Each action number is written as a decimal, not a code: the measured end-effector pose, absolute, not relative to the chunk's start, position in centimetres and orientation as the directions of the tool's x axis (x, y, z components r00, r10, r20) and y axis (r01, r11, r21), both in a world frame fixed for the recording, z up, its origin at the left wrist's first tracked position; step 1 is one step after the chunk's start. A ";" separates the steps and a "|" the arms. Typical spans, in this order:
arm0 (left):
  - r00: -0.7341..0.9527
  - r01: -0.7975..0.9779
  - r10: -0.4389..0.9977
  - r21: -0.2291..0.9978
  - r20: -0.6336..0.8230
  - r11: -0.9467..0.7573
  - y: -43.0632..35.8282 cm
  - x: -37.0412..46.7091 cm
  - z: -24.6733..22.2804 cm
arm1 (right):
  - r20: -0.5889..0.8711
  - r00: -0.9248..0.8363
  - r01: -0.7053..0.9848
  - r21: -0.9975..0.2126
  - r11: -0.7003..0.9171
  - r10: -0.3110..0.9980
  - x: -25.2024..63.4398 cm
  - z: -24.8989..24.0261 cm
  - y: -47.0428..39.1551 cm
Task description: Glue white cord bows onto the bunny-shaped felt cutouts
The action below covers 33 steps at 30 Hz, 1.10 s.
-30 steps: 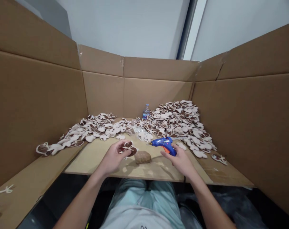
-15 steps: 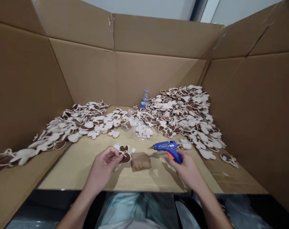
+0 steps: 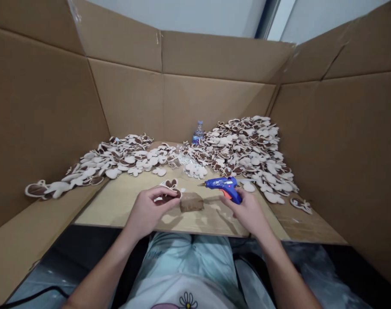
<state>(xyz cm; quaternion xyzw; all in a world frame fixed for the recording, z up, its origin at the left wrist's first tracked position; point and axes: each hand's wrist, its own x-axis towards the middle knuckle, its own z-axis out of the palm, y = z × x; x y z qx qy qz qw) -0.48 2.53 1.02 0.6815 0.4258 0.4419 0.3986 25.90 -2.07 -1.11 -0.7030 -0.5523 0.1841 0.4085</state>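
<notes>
In the head view my right hand (image 3: 247,210) is wrapped round the handle of a blue hot glue gun (image 3: 219,183), its nozzle aimed left. A small red light shows on the gun's body. My left hand (image 3: 150,208) has thumb and fingers closed on a brown-and-cream bunny-shaped plush piece (image 3: 166,198) with a cream string bow. Its ears point away from me; the fingers cover part of it. Just right of this piece lies a crumpled brown patch (image 3: 191,202) on the board, below the glue gun's nozzle.
Cardboard walls (image 3: 215,94) enclose the board (image 3: 118,199) on three sides. A large heap of similar bunny pieces (image 3: 247,146) rises at the right, a lower heap (image 3: 127,156) at the left. Between them are a water bottle (image 3: 198,134) and clear plastic wrapping (image 3: 184,158).
My left fingers have shifted from the bow to reach across the bunny piece. The glue gun stays in my right hand, still pointing left. The camera view has tilted and shifted.
</notes>
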 end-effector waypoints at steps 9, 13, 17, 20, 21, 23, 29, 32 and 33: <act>0.220 0.132 0.930 0.936 0.294 -0.327 2.2 -1.1 1.3 | 0.399 0.234 0.645 -0.746 0.165 0.887 24.2 0.2 -3.8; 0.242 0.051 0.932 0.956 0.270 -0.290 2.1 -0.8 1.2 | 0.416 0.200 0.661 -0.726 0.192 0.887 23.0 0.7 -4.6; 0.248 0.012 0.931 0.960 0.267 -0.278 1.6 -0.5 1.2 | 0.443 0.187 0.683 -0.700 0.208 0.877 22.2 0.5 -5.2; 0.256 0.001 0.932 0.964 0.258 -0.267 1.2 -0.4 1.4 | 0.462 0.174 0.691 -0.687 0.227 0.870 21.9 0.3 -5.2; 0.261 0.001 0.931 0.965 0.253 -0.263 1.1 -0.3 1.5 | 0.469 0.173 0.695 -0.681 0.230 0.866 21.8 0.2 -5.1; 0.271 0.007 0.930 0.966 0.248 -0.260 1.0 -0.3 1.7 | 0.487 0.173 0.701 -0.672 0.241 0.856 21.8 0.2 -5.0; 0.284 -0.016 0.926 0.967 0.249 -0.255 0.7 -0.5 2.0 | 0.531 0.166 0.714 -0.646 0.270 0.831 22.0 0.3 -5.1; 0.285 -0.031 0.925 0.967 0.252 -0.253 0.5 -0.6 2.0 | 0.552 0.165 0.718 -0.636 0.284 0.817 22.0 0.3 -5.3; 0.284 -0.035 0.925 0.966 0.254 -0.255 0.5 -0.6 2.0 | 0.558 0.163 0.716 -0.634 0.291 0.814 22.0 0.3 -5.3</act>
